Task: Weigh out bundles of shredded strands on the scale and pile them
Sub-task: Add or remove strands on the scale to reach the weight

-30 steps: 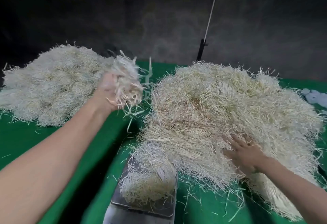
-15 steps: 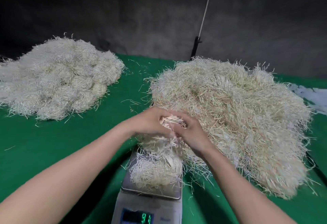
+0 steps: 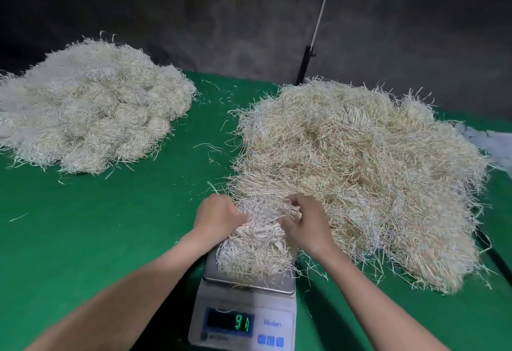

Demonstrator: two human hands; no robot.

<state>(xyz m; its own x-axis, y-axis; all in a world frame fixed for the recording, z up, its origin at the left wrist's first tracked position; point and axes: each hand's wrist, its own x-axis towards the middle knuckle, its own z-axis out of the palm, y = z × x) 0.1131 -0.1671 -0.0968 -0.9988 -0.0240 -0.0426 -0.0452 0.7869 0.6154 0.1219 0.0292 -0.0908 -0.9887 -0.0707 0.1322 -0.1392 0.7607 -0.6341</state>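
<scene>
A small white digital scale [image 3: 243, 320] stands at the near middle of the green table, its display reading 91. On its steel pan lies a bundle of pale shredded strands [image 3: 255, 251]. My left hand [image 3: 216, 213] grips the bundle's left side. At the bundle's right side, my right hand [image 3: 304, 219] has its fingers curled into the strands. A big loose heap of strands [image 3: 360, 170] spreads right of the scale and touches the bundle. The pile of weighed bundles [image 3: 88, 106] lies at the far left.
The green table [image 3: 97, 226] carries stray strands between the heaps. A dark wall runs behind, with a thin white pole on a black stand [image 3: 310, 51] at the back. Something white [image 3: 490, 142] lies at the right edge.
A second ago my left hand held a bundle up by the left pile and my right hand lay on the heap. Both hands have come to the bundle on the scale and moved slightly apart.
</scene>
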